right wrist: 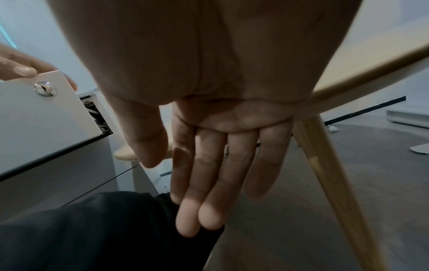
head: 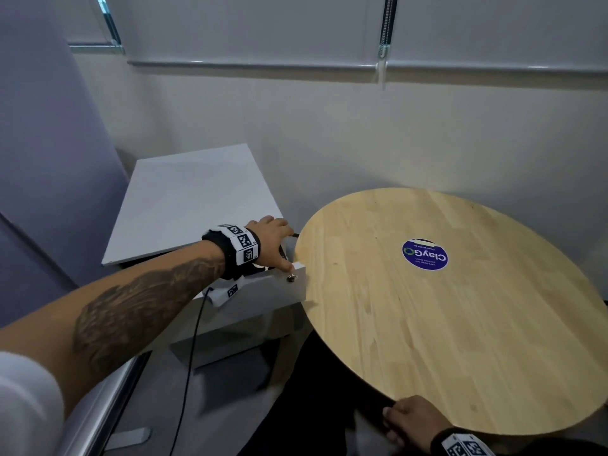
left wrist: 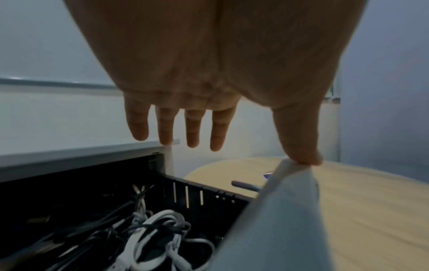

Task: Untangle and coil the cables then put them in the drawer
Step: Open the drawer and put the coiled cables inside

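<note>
- At the top edge of the drawer front, the left hand (head: 271, 240) rests with fingers straight and spread; only the thumb (left wrist: 299, 139) touches the white panel's upper corner, nothing grasped.
- At the near edge of the round table (head: 460, 340), the right hand (head: 413, 421) lies open, its fingers (right wrist: 209, 183) straight and together below the rim, holding nothing; whether they press the underside cannot be told.
- Inside the drawer (head: 263, 291) of the white cabinet (head: 194, 199) — pulled out at the cabinet's front — lie the cables (left wrist: 148, 232): white and dark cords looped over one another in the black slotted tray, loosely bundled rather than neatly coiled, as far as the dim wrist view shows.
- A small lock (head: 291, 277) sits at the front's upper right corner, just beside the table's left edge.
- Judged from this: the cables are in place, and shutting the drawer looks like what remains.
- Risks — a loop standing proud of the tray could catch under the cabinet top and get pinched as the front goes home.
- The thumb on the corner could be nipped between panel and cabinet.
- The drawer corner nearly meets the table edge; a crooked push could knock it or jam the runners.
- The dark lead (head: 190, 350) hanging from the left wristband could snag on the drawer front.
</note>
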### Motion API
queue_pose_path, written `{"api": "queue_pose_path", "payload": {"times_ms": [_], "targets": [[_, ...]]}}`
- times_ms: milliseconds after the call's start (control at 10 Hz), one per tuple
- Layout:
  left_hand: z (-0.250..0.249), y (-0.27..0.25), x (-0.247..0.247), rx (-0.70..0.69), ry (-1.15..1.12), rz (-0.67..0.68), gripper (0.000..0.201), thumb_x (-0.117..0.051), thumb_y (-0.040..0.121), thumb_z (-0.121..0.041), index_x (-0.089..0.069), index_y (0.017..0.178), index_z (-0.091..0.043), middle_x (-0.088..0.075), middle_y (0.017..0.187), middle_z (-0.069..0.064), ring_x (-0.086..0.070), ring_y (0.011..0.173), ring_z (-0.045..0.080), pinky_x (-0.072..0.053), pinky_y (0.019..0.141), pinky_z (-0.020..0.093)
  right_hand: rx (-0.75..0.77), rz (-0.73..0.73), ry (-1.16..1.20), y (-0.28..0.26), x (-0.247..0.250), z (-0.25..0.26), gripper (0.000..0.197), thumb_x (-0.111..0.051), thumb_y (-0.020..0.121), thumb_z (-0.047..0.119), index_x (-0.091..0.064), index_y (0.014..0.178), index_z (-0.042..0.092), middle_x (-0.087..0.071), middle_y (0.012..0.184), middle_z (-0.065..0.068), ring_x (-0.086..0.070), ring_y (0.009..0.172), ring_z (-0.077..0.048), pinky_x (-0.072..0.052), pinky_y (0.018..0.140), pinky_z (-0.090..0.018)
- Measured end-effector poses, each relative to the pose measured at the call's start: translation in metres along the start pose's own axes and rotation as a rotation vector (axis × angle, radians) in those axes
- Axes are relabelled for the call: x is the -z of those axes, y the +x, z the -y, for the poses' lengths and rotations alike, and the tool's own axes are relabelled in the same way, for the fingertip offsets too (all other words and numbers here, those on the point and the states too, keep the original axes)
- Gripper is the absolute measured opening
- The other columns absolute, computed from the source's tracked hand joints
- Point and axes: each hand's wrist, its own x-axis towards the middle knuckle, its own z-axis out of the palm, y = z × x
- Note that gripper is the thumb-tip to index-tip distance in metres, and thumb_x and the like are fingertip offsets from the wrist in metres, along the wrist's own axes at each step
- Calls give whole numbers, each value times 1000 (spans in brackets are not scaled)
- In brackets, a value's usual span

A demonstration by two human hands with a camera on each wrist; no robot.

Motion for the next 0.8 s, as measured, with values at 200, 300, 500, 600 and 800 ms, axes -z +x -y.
{"api": "queue_pose_path", "payload": {"times_ms": [200, 300, 500, 600, 800], "targets": [[33, 26, -9, 155, -75, -78, 74, -60, 75, -64, -45, 134, -23, -43, 140, 1, -40, 127, 29, -42, 97, 46, -6, 0, 17, 1, 2, -1, 36, -60, 93, 35, -75, 77, 7, -75, 69, 1, -72, 66, -11, -52, 68, -17], [46, 36, -15, 189, -77, -136, 54, -54, 85, -55, -50, 124, -18, -47, 130, 6, -45, 117, 31, -45, 90, 44, -21, -24, 1, 1, 2, 0, 34, -61, 90, 41, -74, 73, 15, -75, 69, 4, -71, 67, -5, -50, 69, -15], [40, 48, -18, 227, -36, -230, 25, -49, 95, -28, -51, 114, -12, -51, 119, 10, -47, 110, 32, -45, 84, 42, -5, -44, -121, -4, 2, 10, 30, -62, 85, 50, -67, 67, 26, -73, 78, 3, -69, 76, -2, -48, 74, -16], [25, 37, -11, 300, -95, -192, 28, -50, 93, -27, -51, 118, -13, -49, 122, 10, -46, 113, 33, -44, 88, 44, 44, -49, -97, -13, 6, 19, 25, -62, 84, 50, -68, 72, 29, -74, 85, 5, -67, 82, -1, -49, 80, -18], [-41, 6, -14, 107, -315, -131, 49, -57, 88, -47, -54, 126, -16, -54, 129, 7, -54, 116, 29, -45, 96, 39, 80, -142, 24, -28, 15, 23, 31, -69, 85, 35, -68, 54, 38, -67, 66, 30, -63, 97, 4, -38, 84, -6]]}}
